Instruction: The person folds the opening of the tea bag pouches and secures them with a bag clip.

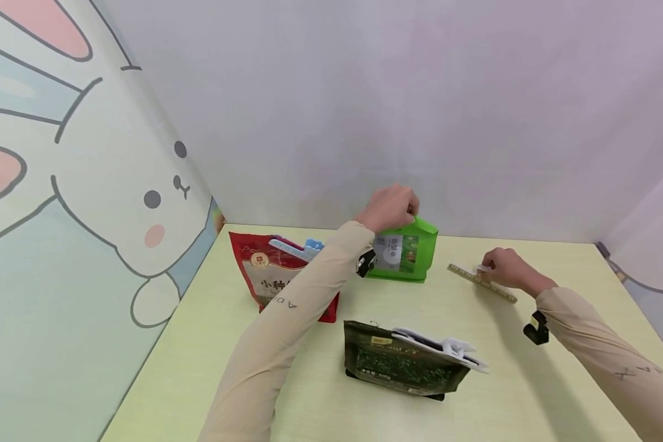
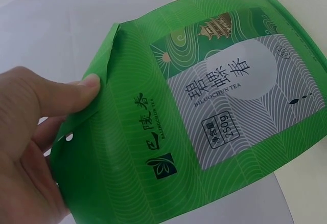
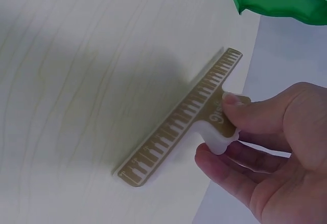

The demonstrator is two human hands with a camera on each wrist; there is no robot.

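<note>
Two hands at work, one thing each. Left hand (image 1: 389, 207) pinching the top edge of the green tea bag (image 1: 406, 250), thumb (image 2: 76, 93) curled over the fold, bag upright at the far middle of the table (image 1: 210, 344). Right hand (image 1: 507, 267) closed on the white handle of the gold sealing clip (image 1: 482, 283), thumb and fingers (image 3: 240, 114) round it, the clip's long bar low over or just touching the tabletop; cannot tell which. Step in hand, by the look of it: picking up the clip while steadying the bag. Next move likely calls for squeezing the clip open and carrying it left to the bag's folded top. Clip well to the right of the bag, apart from it. Nearer: a red bag (image 1: 276, 279) with a blue clip (image 1: 304, 248) and a dark bag (image 1: 406, 365) with a white clip (image 1: 447, 348).
</note>
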